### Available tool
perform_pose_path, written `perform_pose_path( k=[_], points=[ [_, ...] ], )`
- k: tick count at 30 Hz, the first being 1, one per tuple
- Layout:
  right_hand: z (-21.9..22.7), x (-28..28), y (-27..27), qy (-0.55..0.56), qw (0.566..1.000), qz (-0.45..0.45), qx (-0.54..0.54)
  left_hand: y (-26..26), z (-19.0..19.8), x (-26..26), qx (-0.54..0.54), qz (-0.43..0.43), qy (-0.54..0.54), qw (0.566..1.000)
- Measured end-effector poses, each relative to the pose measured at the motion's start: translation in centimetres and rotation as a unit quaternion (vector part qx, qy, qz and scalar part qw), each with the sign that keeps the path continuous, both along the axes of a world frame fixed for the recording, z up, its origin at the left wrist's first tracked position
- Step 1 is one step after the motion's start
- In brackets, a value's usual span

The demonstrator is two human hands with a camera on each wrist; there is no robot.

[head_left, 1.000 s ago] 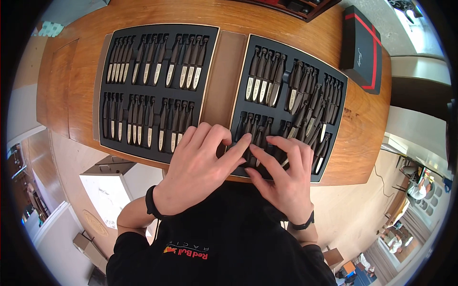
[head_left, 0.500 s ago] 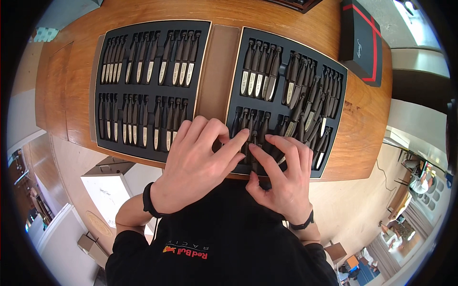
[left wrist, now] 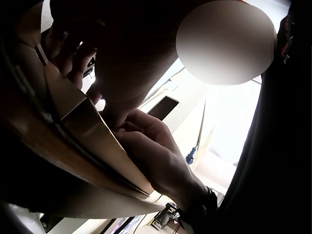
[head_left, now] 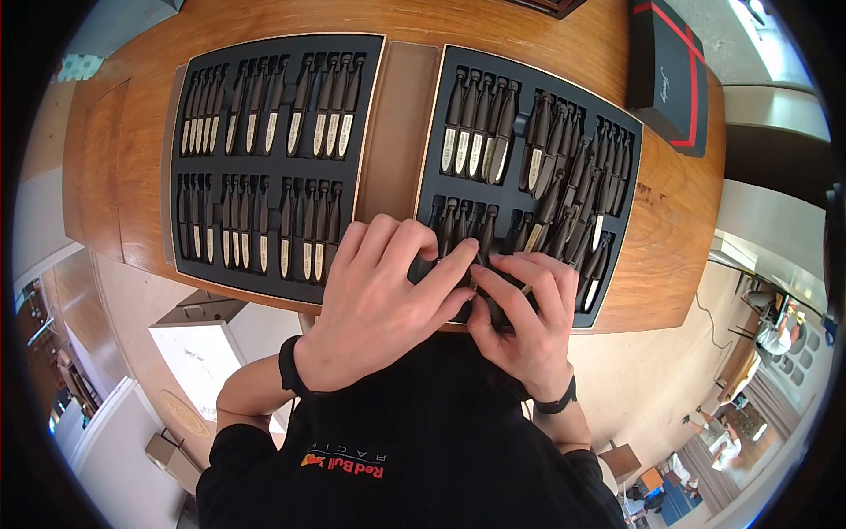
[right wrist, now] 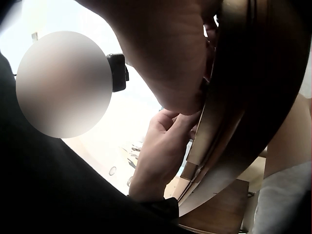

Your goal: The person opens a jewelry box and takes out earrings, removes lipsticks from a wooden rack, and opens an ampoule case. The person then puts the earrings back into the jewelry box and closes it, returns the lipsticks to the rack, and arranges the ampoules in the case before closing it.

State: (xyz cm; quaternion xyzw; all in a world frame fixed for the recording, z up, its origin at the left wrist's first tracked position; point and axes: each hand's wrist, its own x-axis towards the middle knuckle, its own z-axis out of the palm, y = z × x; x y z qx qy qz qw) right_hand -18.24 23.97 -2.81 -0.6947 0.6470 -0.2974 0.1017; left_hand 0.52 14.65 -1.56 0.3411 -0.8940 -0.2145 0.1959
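In the head view, a dark two-part case lies unfolded on the table, with a left tray (head_left: 267,166) and a right tray (head_left: 522,200). Rows of slim dark pieces (head_left: 330,97) with knobbed tops and pale pointed labels fill their slots. My left hand (head_left: 377,295) and right hand (head_left: 529,322) meet over the near-left compartment of the right tray. Their bent fingers and thumbs pinch at a slim dark piece there, mostly hidden by the fingertips. Both wrist views are dim; the left wrist view shows the right hand (left wrist: 151,151) beside the case's edge.
More slim pieces lie heaped and crossed (head_left: 568,198) over the right tray's right side. A black box with a red ribbon (head_left: 667,84) stands at the back right of the wooden table (head_left: 674,238). A brown spine (head_left: 401,132) joins the trays.
The hands have drawn closer, fingertips shifting slightly right over the same compartment. The piece seen between them half a second ago is now mostly covered. The case appears slightly higher and further left in view.
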Motion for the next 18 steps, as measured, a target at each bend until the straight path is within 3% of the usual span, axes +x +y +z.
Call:
perform_pose_path(
  k=[8, 18],
  points=[
    [-0.5, -0.1, -0.1, 0.002, 1.0, -0.003, -0.025, -0.5, 0.5, 0.5, 0.011, 0.0, -0.01, 1.0],
    [-0.8, -0.4, 0.1, -0.007, 1.0, 0.002, -0.029, -0.5, 1.4, -0.1, -0.051, -0.007, -0.078, 0.996]
  ],
)
